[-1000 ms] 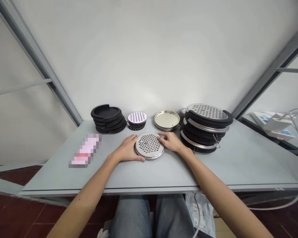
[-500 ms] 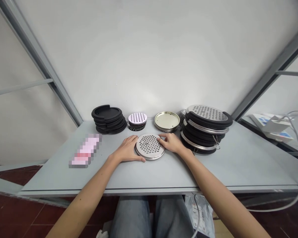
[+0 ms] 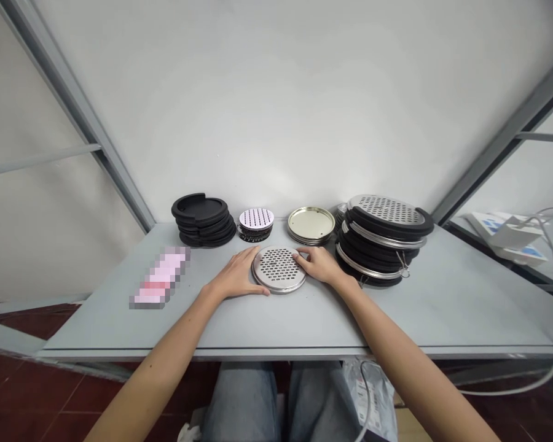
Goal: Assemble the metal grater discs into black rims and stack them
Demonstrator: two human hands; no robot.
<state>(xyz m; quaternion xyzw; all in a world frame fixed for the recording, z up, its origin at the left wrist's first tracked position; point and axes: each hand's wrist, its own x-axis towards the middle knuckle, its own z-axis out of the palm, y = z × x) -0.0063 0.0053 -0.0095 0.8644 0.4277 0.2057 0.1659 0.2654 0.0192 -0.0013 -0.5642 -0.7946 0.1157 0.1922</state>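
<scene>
1 round, perforated, silver metal disc point(image 3: 279, 269) between the bare left hand point(image 3: 236, 274) and bare right hand point(image 3: 321, 264).
It sits on the pale grey table point(image 3: 239, 328). The left is spread wide along its rim, touching; the right bends at the opposite edge; whether it clamps, I cannot tell.

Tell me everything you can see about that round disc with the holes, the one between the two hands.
The disc is silver-grey and looks like metal, with rows of small dark slots inside a plain border. Another edge shows beneath its rim; whether that's a separate piece, I can't tell. It lies flat on the table. The left hand cups its left side, thumb along the near edge; the right hand touches its right side.
</scene>
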